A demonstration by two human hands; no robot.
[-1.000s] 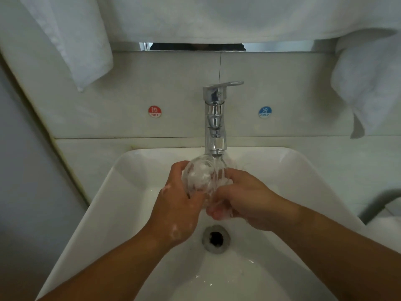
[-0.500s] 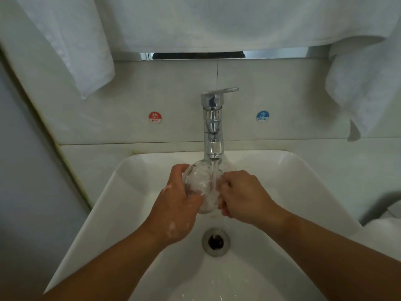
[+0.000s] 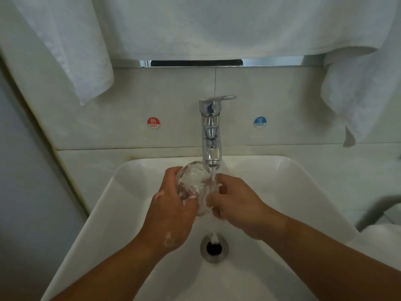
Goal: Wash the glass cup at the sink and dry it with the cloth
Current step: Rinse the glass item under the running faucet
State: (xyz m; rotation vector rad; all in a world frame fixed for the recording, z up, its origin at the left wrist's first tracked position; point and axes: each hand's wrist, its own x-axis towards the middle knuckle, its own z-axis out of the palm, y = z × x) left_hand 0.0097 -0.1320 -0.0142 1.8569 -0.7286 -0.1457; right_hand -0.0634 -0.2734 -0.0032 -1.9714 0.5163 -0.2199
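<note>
rinse | soapy glass cup point(image 3: 194, 183) under tap point(image 3: 211, 131) stream, sink point(image 3: 282, 181) 12 o'clock | left hand point(image 3: 173, 213) grasps it at 9 o'clock | right hand point(image 3: 236, 205), risen from below, curls round its 3 o'clock side | drying pending

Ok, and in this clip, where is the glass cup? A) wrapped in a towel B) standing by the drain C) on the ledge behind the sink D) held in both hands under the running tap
D: the left hand and right hand grip the soapy glass cup, and water from the tap runs onto it.
</note>
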